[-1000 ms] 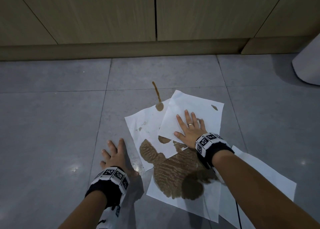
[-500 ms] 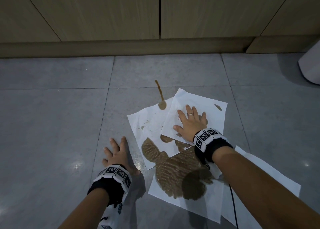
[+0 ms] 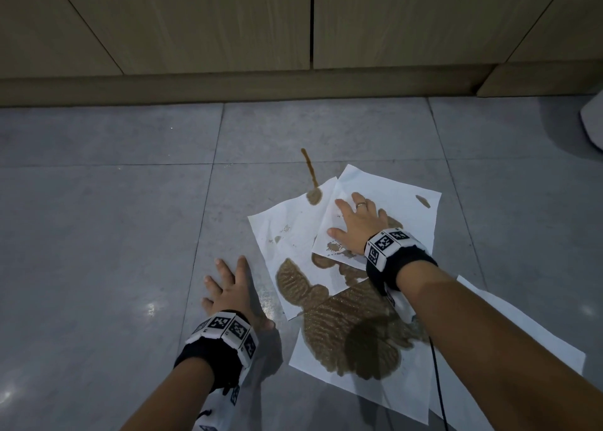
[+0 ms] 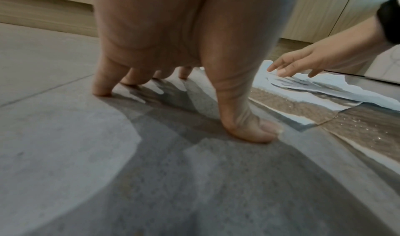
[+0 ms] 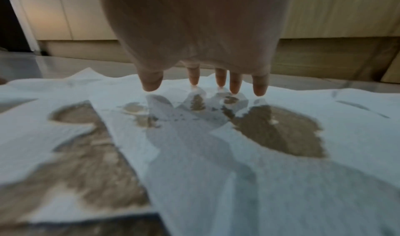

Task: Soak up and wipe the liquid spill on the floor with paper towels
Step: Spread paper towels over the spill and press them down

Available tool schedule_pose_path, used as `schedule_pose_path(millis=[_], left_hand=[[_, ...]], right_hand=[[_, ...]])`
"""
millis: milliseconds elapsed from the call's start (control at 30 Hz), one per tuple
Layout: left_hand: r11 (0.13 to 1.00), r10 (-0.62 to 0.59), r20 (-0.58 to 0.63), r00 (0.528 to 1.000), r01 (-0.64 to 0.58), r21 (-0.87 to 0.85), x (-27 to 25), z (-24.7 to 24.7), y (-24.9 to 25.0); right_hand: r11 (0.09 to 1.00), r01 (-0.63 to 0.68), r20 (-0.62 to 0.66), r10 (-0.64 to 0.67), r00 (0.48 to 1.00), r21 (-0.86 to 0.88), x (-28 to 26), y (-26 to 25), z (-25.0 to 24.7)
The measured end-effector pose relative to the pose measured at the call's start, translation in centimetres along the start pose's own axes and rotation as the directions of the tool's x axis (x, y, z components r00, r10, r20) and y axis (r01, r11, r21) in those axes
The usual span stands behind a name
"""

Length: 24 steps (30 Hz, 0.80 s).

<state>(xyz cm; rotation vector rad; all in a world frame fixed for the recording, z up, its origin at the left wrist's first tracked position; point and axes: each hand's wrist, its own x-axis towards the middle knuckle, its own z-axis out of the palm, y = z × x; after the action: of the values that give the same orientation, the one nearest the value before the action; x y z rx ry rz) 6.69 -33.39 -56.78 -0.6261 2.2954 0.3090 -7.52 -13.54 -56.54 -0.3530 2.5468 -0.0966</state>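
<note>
I see my right hand (image 3: 357, 226) spread flat, fingers straight, on the topmost paper towel (image 3: 391, 202), which sits at the far side of the pile; from the right wrist view the fingertips (image 5: 236, 87) meet the sheet while the palm is raised off it. Brown patches show through this towel beside and under the hand. It overlaps a second paper towel (image 3: 287, 231) to its left, soaked dark brown at its near corner, and a third towel (image 3: 326, 365) nearest me carries the largest wet stain. A fourth sheet (image 3: 522, 332) pokes out under my right forearm, dry as far as I can tell. A thin streak of brown spill (image 3: 310, 166) runs uncovered on the grey tile floor (image 3: 98, 235), ending at the second towel's far edge. My left hand (image 3: 228, 287) holds nothing: it is open, braced on the bare floor just left of the towels, fingertips (image 4: 101, 89) and thumb pressed to the tile. Wooden cabinet fronts (image 3: 195, 23) and a kickboard line the far side.
</note>
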Motion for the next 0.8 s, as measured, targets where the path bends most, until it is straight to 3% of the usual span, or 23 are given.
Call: schedule_pose_path(millis=[100, 433, 800], left_hand=[[1.0, 0.005, 0.003, 1.0, -0.005, 0.005, 0.1, 0.1, -0.1], [0.999, 0.014, 0.022, 1.0, -0.013, -0.036, -0.1, 0.0, -0.2], [1.0, 0.004, 0.035, 0.999, -0.003, -0.031, -0.1, -0.2, 0.0]], right_hand=[[1.0, -0.03, 0.057, 0.03, 0.998, 0.003, 0.7, -0.1, 0.1], [0.996, 0.037, 0.001, -0.037, 0.999, -0.076, 2.4, -1.4, 0.3], [0.998, 0.06, 0.019, -0.061, 0.998, 0.029, 3.0, -2.2, -0.1]])
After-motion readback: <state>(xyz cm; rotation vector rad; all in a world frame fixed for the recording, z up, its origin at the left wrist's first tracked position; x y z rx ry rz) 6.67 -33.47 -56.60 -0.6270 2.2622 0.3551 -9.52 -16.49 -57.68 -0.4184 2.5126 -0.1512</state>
